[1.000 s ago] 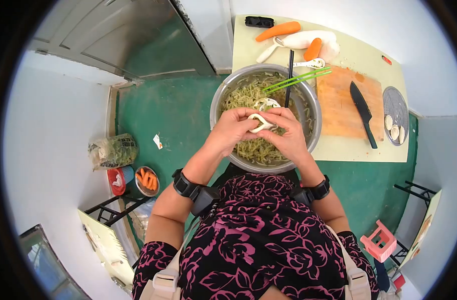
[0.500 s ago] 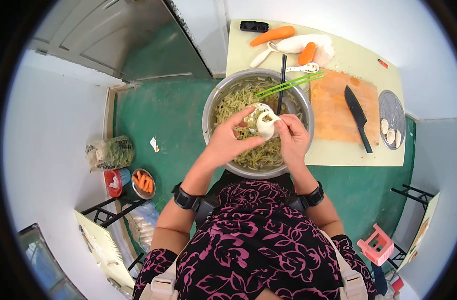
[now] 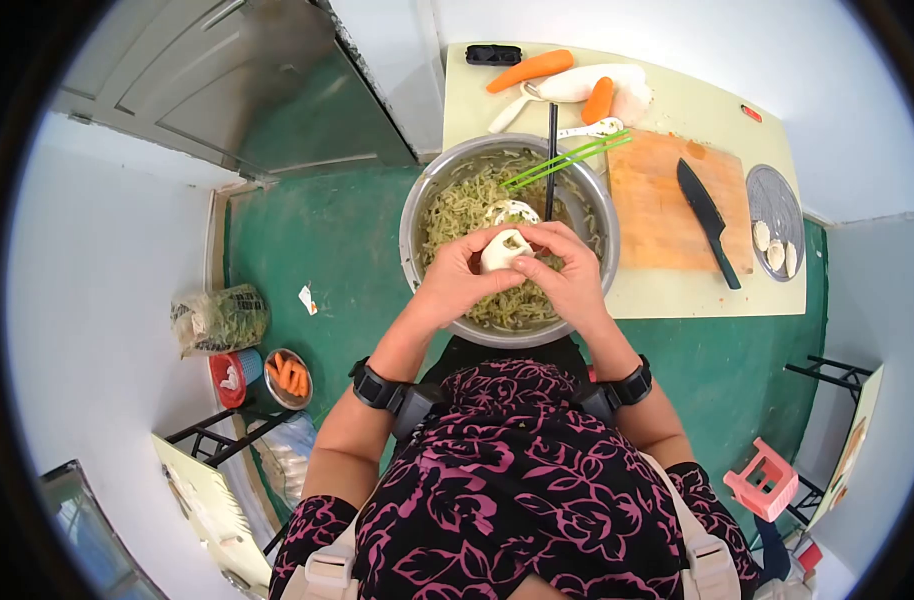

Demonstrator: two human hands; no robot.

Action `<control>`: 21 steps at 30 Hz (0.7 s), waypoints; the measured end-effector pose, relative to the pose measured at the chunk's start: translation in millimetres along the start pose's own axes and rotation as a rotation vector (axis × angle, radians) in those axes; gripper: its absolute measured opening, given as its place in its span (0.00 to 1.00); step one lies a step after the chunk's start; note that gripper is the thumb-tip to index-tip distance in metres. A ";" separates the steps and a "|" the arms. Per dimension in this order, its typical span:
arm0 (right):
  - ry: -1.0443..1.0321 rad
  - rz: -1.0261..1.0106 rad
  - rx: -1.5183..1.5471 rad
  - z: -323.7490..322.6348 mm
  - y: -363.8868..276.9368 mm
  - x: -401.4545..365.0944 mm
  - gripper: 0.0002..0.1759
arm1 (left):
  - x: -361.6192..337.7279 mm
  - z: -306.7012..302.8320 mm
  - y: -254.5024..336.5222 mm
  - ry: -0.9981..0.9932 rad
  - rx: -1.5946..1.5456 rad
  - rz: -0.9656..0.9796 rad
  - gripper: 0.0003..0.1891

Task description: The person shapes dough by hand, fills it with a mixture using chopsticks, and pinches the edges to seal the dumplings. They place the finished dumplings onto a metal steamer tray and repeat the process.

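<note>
A white dough dumpling [image 3: 501, 252], with a small opening and filling showing at its top, is held between both my hands over the bowl. My left hand [image 3: 455, 276] cups its left side, fingers curled behind and thumb beneath. On the other side my right hand [image 3: 567, 272] pinches the dough edge with thumb and fingers. Below them is a large metal bowl [image 3: 409, 235] holding shredded green filling [image 3: 467, 205]. A white spoon [image 3: 512, 210] lies in the filling just beyond the dumpling. Black chopsticks [image 3: 552, 150] and green chopsticks [image 3: 577, 158] rest in the bowl.
Right of the bowl, a black knife [image 3: 705, 215] lies on a wooden board [image 3: 647, 210]. A grey round tray [image 3: 767, 190] carries 3 dumplings. Carrots [image 3: 530, 70], a white radish [image 3: 577, 84] and a peeler [image 3: 509, 113] sit behind. A pink stool [image 3: 762, 480] stands at right.
My left hand has closed in around the dumpling, and my right hand has come to its top edge. The dough wrapper is more gathered, with a smaller opening. The view has shifted slightly.
</note>
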State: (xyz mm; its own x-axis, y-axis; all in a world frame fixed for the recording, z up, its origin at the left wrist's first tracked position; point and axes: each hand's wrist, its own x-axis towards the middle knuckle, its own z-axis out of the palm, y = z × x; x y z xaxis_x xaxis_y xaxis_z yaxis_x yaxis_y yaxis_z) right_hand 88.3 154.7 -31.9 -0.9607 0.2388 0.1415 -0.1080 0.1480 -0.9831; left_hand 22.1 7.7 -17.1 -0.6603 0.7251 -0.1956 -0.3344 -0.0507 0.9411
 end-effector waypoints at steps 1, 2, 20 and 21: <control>0.010 0.028 0.036 2.1 -2.0 -1.3 0.17 | -1.6 0.4 0.7 -0.019 0.000 0.009 0.25; 0.020 0.054 0.072 3.5 -3.4 -2.6 0.17 | -2.4 0.2 -0.6 -0.019 0.040 0.013 0.26; 0.131 -0.116 -0.192 1.5 -6.5 -20.6 0.10 | -10.4 7.4 -7.8 -0.006 0.177 0.013 0.28; 0.144 -0.103 -0.165 2.1 -11.8 -19.8 0.12 | -9.7 8.0 -7.5 0.010 0.164 0.016 0.28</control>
State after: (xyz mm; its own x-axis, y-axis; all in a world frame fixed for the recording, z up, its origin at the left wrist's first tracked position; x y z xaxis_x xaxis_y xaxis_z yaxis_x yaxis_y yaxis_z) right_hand 108.1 146.2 -23.3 -0.8993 0.3465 0.2667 -0.1492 0.3302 -0.9320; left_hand 36.4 6.6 -20.0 -0.6713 0.7183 -0.1826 -0.2104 0.0515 0.9763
